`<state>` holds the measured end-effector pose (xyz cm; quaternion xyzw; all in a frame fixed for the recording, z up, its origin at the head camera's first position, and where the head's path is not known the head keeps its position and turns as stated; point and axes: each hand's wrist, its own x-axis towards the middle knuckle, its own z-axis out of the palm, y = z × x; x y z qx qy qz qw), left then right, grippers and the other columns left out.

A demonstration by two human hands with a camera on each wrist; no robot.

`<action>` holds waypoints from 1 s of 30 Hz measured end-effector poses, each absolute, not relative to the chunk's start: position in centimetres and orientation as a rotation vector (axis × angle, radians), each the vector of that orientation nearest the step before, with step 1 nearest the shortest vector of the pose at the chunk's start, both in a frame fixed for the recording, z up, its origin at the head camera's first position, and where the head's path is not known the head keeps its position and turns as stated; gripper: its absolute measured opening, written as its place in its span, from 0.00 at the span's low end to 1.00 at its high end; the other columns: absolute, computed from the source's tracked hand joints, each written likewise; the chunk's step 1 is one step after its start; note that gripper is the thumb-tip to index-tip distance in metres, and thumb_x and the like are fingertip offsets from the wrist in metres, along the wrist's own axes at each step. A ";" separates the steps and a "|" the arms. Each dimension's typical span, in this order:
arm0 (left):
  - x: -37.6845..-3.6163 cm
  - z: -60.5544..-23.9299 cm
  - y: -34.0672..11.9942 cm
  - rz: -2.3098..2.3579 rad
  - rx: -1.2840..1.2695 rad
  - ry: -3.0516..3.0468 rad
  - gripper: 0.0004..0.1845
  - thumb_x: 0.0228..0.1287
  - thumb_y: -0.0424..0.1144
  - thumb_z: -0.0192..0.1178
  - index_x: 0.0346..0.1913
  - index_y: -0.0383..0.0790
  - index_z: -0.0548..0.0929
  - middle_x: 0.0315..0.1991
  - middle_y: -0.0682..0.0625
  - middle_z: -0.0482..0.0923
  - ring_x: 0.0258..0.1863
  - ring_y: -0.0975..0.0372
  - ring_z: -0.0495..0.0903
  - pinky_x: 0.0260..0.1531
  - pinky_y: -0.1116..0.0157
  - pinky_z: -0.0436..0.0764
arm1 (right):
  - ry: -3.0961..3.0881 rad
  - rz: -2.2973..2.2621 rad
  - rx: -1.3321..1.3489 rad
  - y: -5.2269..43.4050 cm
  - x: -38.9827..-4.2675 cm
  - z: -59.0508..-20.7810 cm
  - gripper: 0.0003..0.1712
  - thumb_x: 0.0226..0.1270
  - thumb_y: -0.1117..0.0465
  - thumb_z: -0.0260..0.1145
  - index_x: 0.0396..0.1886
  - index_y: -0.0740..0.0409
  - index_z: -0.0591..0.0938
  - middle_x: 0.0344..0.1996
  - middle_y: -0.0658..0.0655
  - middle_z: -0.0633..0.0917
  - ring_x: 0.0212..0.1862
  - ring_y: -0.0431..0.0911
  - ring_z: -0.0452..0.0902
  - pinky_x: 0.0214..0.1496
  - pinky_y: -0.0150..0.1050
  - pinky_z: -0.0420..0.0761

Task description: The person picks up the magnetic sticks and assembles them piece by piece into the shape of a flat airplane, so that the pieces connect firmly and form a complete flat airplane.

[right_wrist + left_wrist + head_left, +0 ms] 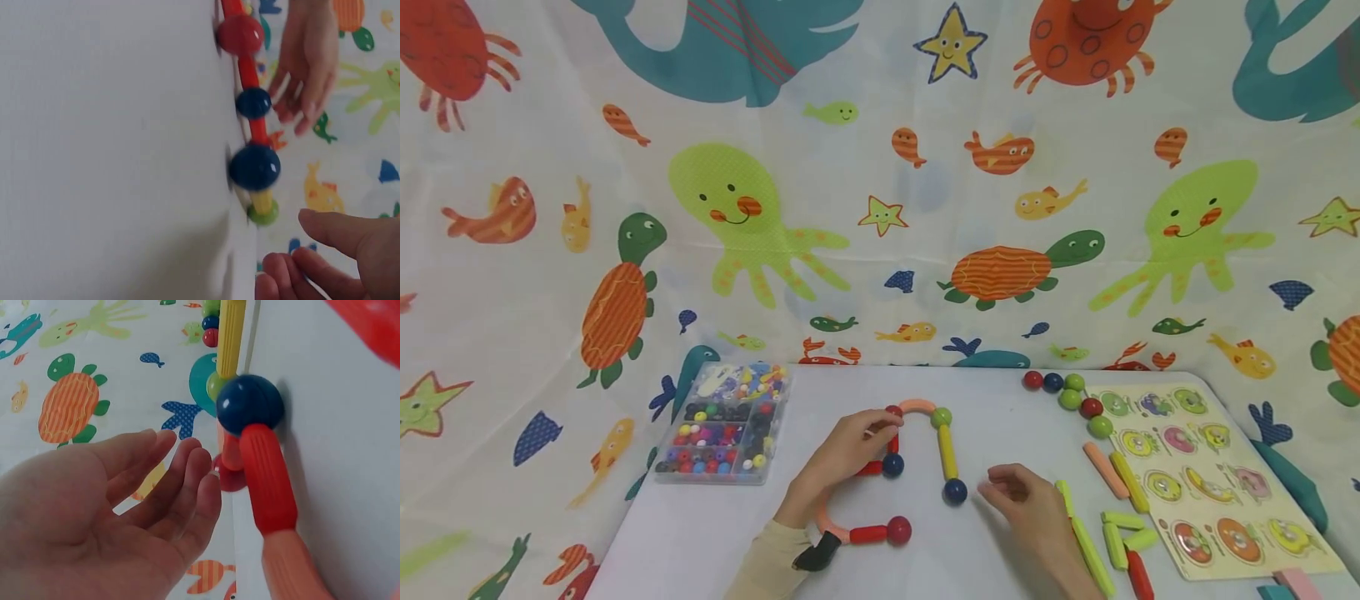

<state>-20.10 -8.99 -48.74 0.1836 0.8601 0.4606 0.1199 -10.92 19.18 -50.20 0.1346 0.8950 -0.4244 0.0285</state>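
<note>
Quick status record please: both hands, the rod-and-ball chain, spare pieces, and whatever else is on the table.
left hand: open, fingers by the chain's red ball
right hand: fingers loosely curled, holding nothing, beside dark blue ball
chain: salmon arch, green ball, yellow rod
spare pieces: balls, rods
also: bead box, peg puzzle

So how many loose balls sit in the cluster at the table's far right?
5: red ball, blue ball, green ball, another green below it, then dark red. A sixth green lies just beyond.
</note>
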 end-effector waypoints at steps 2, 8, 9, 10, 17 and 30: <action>-20.0 -48.9 -9.6 1.361 0.525 2.520 0.15 0.76 0.43 0.58 0.61 0.50 0.82 0.54 0.54 0.83 0.51 0.60 0.79 0.50 0.64 0.82 | 2.774 -1.295 0.429 20.5 -10.9 -49.9 0.17 0.67 0.53 0.72 0.53 0.52 0.85 0.41 0.49 0.87 0.43 0.42 0.81 0.49 0.41 0.83; -19.9 -48.9 -10.7 1.384 0.510 2.537 0.15 0.76 0.43 0.57 0.61 0.50 0.82 0.58 0.54 0.82 0.54 0.60 0.78 0.56 0.59 0.80 | 2.843 -1.236 0.520 24.6 -10.9 -49.3 0.21 0.67 0.51 0.73 0.55 0.55 0.84 0.44 0.54 0.88 0.44 0.45 0.82 0.44 0.35 0.83; -19.9 -48.9 -10.8 1.381 0.509 2.542 0.15 0.76 0.43 0.57 0.61 0.50 0.82 0.57 0.55 0.82 0.54 0.60 0.78 0.56 0.59 0.80 | 2.850 -1.226 0.543 25.2 -10.9 -49.3 0.22 0.66 0.50 0.73 0.55 0.56 0.84 0.44 0.55 0.88 0.44 0.46 0.82 0.44 0.36 0.83; -19.9 -48.9 -10.9 1.378 0.514 2.550 0.15 0.76 0.42 0.58 0.61 0.49 0.83 0.57 0.55 0.82 0.54 0.60 0.79 0.56 0.59 0.80 | 2.856 -1.215 0.572 25.7 -10.9 -49.4 0.22 0.66 0.50 0.73 0.55 0.56 0.84 0.44 0.55 0.88 0.44 0.47 0.83 0.44 0.37 0.83; -20.0 -49.5 -11.1 1.353 0.534 2.589 0.14 0.75 0.42 0.59 0.59 0.48 0.84 0.54 0.54 0.83 0.53 0.60 0.80 0.56 0.57 0.81 | 2.914 -1.113 0.702 27.9 -10.5 -50.2 0.19 0.66 0.53 0.73 0.52 0.58 0.85 0.42 0.57 0.89 0.41 0.48 0.82 0.39 0.34 0.77; -20.1 -49.7 -11.3 1.344 0.557 2.566 0.14 0.76 0.42 0.58 0.59 0.47 0.83 0.54 0.54 0.83 0.50 0.60 0.80 0.53 0.62 0.82 | 2.897 -0.997 0.578 28.2 -10.6 -51.1 0.19 0.64 0.54 0.75 0.47 0.62 0.84 0.35 0.54 0.87 0.36 0.45 0.80 0.41 0.40 0.80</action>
